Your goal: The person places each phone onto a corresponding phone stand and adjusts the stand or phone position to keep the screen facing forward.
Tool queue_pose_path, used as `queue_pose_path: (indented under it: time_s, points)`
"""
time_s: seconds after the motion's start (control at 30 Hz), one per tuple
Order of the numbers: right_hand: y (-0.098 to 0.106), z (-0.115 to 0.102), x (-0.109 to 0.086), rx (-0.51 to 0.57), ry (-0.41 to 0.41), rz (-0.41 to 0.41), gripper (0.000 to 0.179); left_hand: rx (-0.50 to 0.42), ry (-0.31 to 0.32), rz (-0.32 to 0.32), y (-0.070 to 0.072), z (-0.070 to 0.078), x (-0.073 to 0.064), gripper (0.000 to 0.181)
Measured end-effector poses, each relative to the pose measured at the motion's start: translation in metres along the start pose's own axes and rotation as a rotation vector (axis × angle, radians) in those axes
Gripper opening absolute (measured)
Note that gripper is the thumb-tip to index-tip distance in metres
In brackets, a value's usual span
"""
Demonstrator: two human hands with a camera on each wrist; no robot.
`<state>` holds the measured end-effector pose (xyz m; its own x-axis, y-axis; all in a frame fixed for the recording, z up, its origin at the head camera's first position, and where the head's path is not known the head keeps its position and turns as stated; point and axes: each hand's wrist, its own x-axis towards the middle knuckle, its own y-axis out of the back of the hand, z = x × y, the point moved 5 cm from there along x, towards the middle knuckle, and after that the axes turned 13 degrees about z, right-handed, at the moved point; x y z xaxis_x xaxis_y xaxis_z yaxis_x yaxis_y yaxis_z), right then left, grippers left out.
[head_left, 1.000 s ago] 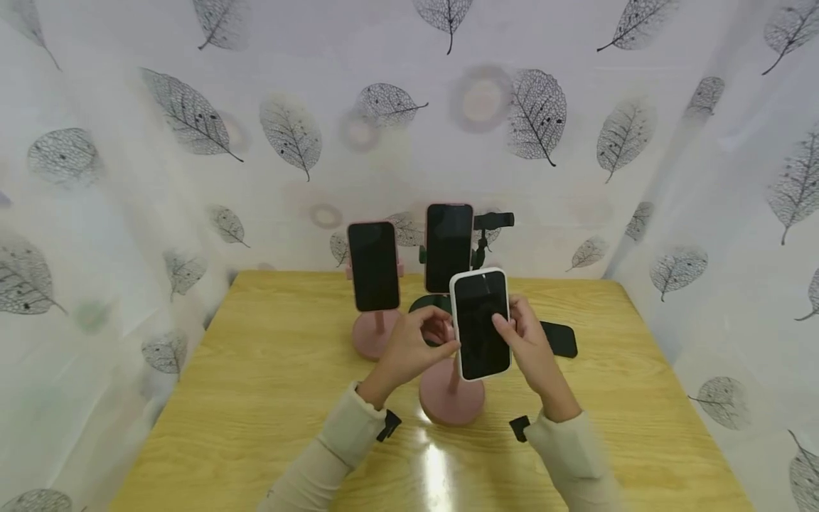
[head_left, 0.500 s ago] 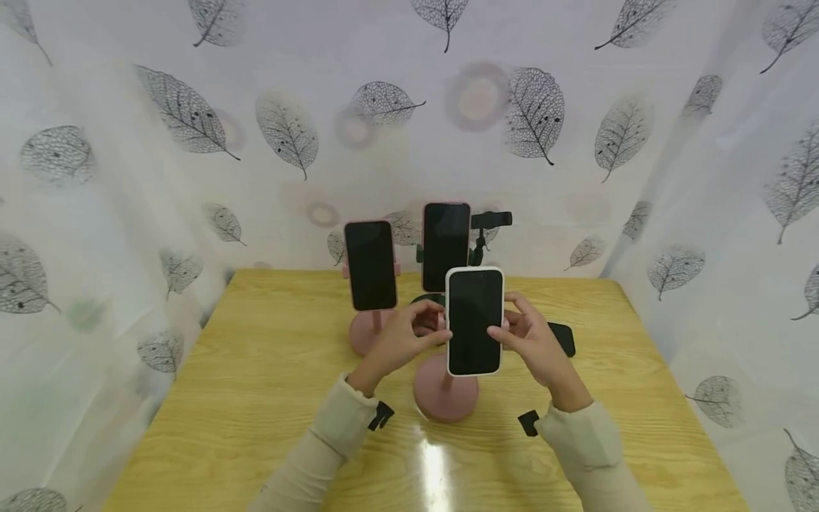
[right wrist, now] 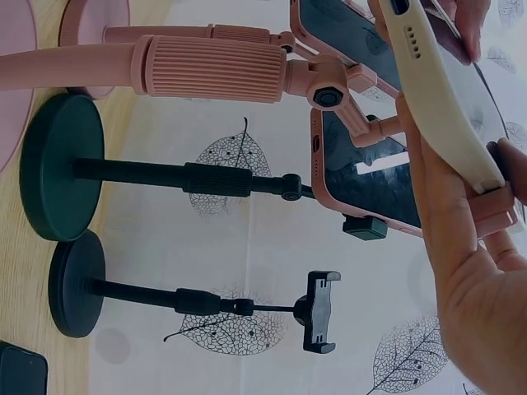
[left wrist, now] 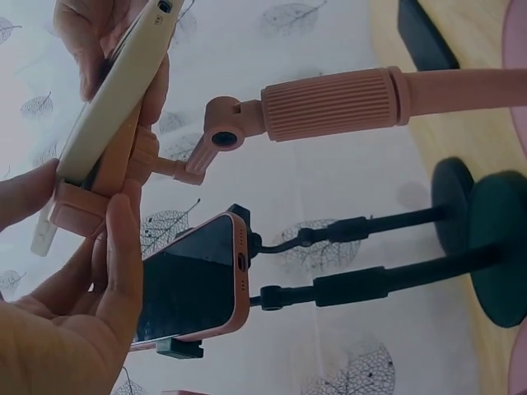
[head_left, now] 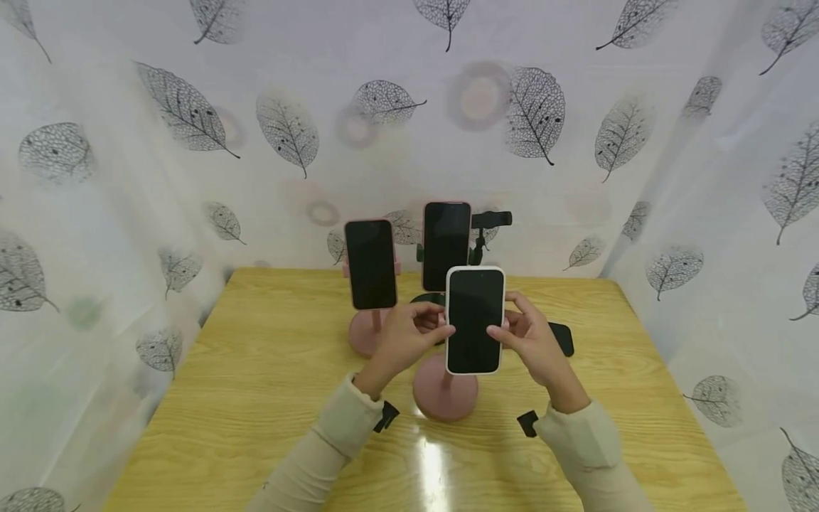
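Note:
A white-cased smartphone (head_left: 475,320) with a dark screen stands upright in the clamp (left wrist: 81,207) of a pink phone stand, whose round base (head_left: 445,388) rests on the table. At the phone's left edge is my left hand (head_left: 406,338), thumb on the front and fingers curled behind at the clamp's pink jaw. My right hand (head_left: 534,341) pinches the opposite edge likewise, its thumb on the screen's border. In the left wrist view, the ribbed pink pole (left wrist: 333,103) runs from the clamp's joint toward the base. The phone's body partly hides the clamp in the head view.
Behind, left, another phone (head_left: 372,264) sits in a second pink stand. A further phone (head_left: 446,245) is held by a green stand (right wrist: 62,167). A black stand (right wrist: 78,284) has a bare clamp (right wrist: 321,313). One dark phone (head_left: 561,339) lies flat on the wooden table (head_left: 256,398).
The white-cased phone was slightly tilted and now stands straight, a little further left. My right thumb slid down toward its edge; my left thumb now reaches slightly over the front.

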<state>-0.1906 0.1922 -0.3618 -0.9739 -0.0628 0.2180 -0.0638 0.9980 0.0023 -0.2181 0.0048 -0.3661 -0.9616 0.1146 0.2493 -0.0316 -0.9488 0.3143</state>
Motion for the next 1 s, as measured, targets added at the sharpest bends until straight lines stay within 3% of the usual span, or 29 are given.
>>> queue_pose_path:
  time_s: [0.27, 0.5, 0.67, 0.8, 0.93, 1.0]
  points:
    - [0.001, 0.001, 0.002, -0.013, -0.004, 0.014, 0.036, 0.051, -0.070, 0.031, 0.000, 0.008, -0.002, 0.024]
    - [0.001, 0.002, 0.003, -0.006, 0.022, 0.012, 0.038, 0.069, -0.060, 0.047, -0.003, 0.009, -0.005, 0.024]
    - [0.003, 0.002, 0.003, -0.088, 0.040, 0.002, 0.036, 0.054, -0.101, 0.024, -0.004, 0.006, -0.003, 0.023]
    - [0.004, 0.002, 0.002, -0.160, 0.051, -0.014, 0.032, -0.030, -0.117, -0.029, -0.006, -0.007, -0.002, 0.026]
    - [0.002, 0.006, -0.003, -0.110, 0.071, -0.028, 0.033, -0.271, -0.050, -0.094, -0.018, -0.036, -0.008, 0.037]
    - [0.001, 0.011, -0.005, -0.092, 0.075, -0.017, 0.033, -0.339, -0.030, -0.111, -0.029, -0.054, -0.013, 0.037]
